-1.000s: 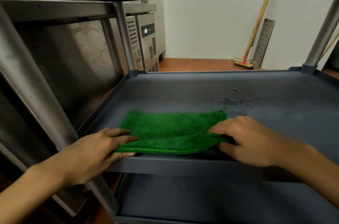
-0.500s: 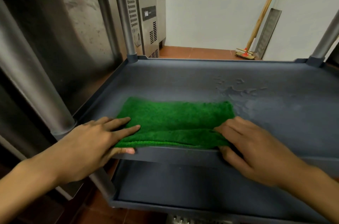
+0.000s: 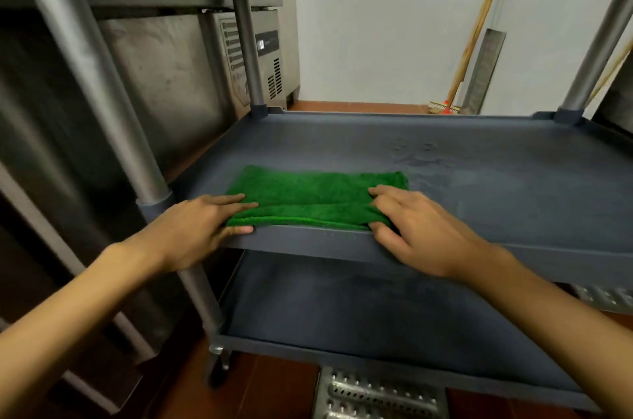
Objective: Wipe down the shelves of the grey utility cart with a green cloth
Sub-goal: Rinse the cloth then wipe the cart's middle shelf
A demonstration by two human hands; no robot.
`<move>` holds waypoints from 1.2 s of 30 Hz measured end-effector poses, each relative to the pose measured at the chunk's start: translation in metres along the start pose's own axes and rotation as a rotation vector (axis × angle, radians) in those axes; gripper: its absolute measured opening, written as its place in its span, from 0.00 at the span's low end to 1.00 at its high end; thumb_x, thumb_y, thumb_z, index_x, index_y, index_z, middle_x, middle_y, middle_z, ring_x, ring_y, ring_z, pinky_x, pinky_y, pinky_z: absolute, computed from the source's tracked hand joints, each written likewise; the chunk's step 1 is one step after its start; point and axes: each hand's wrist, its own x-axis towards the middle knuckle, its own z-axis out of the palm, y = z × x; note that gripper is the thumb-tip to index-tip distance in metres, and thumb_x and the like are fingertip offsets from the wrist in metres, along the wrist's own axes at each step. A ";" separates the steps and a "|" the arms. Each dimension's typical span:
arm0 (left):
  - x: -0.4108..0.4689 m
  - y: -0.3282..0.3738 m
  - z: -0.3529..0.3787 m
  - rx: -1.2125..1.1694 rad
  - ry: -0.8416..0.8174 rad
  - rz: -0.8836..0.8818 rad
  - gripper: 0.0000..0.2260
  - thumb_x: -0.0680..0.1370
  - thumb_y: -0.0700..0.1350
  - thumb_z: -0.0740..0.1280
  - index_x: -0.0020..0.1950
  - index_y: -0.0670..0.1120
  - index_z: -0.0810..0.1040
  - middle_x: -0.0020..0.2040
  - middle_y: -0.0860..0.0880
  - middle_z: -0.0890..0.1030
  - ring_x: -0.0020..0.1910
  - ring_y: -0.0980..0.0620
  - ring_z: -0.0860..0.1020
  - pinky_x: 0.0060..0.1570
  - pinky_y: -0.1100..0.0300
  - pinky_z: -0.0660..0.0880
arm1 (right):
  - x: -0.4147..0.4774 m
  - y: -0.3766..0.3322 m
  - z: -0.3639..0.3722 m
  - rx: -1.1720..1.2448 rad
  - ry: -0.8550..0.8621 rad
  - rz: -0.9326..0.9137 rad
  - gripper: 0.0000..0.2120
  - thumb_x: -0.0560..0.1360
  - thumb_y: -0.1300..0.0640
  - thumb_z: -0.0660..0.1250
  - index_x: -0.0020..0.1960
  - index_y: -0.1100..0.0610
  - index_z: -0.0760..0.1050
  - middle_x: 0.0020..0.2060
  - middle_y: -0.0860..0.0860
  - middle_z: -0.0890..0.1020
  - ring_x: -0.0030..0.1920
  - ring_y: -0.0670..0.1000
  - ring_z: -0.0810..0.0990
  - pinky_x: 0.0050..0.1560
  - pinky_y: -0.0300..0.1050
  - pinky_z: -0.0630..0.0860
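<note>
A folded green cloth lies at the front left of the grey cart's middle shelf, its front fold on the shelf lip. My left hand holds the cloth's left end, with straight fingers on top and the thumb under the front fold. My right hand holds the right end the same way, fingers on top and thumb at the lip. A wet patch sits on the shelf behind the cloth. The bottom shelf shows below.
The cart's metal posts stand at front left, back left and back right, with the top shelf overhead. A steel counter is close on the left. A broom leans on the far wall. A floor drain grate lies below.
My head has pulled back, so the bottom shelf and floor show. The cloth stays at the shelf's front edge. My right fingers have slid further onto its top.
</note>
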 end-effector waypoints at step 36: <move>-0.014 0.016 -0.023 -0.665 0.236 0.073 0.15 0.80 0.60 0.61 0.47 0.51 0.80 0.43 0.54 0.83 0.46 0.56 0.81 0.54 0.44 0.75 | -0.017 0.001 -0.008 0.519 0.235 0.174 0.11 0.77 0.39 0.55 0.46 0.45 0.67 0.24 0.54 0.74 0.26 0.51 0.73 0.31 0.58 0.70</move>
